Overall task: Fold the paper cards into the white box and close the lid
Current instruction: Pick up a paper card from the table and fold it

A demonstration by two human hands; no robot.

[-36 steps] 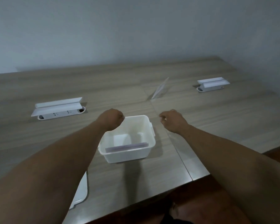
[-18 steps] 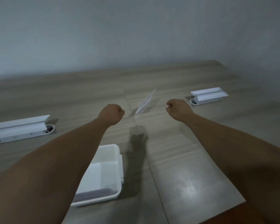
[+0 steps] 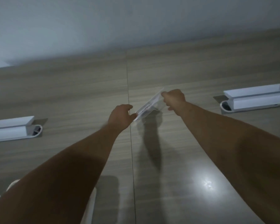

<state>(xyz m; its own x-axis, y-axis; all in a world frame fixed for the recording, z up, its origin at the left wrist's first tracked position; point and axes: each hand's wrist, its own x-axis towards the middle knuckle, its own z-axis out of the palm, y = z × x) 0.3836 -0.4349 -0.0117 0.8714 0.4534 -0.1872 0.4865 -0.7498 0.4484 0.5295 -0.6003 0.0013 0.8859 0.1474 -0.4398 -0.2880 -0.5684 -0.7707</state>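
On the wooden table (image 3: 200,70), both my hands, clear of the card half a second ago, now pinch it: left hand (image 3: 120,118) at its near corner, right hand (image 3: 174,98) at its far one, apparently lifted for folding, the box (image 3: 91,206) near my left elbow.

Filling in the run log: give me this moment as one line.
phase: picking up card | left hand: at lower corner of paper card | right hand: at upper corner | white box: mostly hidden
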